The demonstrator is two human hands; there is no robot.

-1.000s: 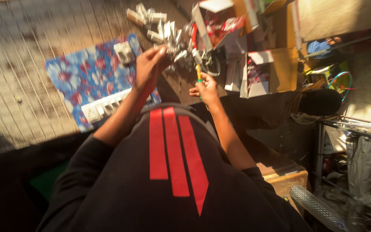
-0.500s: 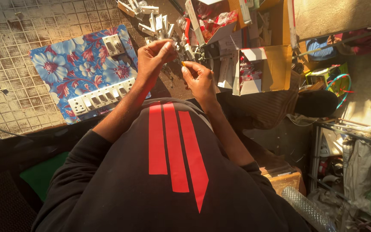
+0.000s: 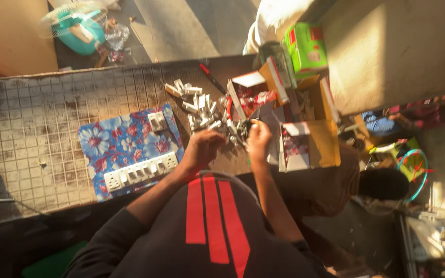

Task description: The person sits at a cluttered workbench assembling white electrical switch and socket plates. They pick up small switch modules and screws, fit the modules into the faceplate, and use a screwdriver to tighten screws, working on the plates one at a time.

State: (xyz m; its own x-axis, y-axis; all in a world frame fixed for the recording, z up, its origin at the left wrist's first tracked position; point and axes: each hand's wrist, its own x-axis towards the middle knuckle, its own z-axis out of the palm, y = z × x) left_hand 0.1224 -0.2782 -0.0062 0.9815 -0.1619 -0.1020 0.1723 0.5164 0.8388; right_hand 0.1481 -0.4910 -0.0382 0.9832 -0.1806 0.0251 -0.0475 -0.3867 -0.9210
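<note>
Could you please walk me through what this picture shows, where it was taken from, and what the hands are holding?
There is no machine here: a person works with two bare hands, filmed by a camera on their own head that looks down, so the dark top with red stripes is their chest. The left hand and the right hand meet over a heap of small silvery parts on a tiled worktop. Each seems to pinch a small piece, too blurred to name. To the left lies a flowered board with a white switch strip. Open cardboard boxes stand to the right.
</note>
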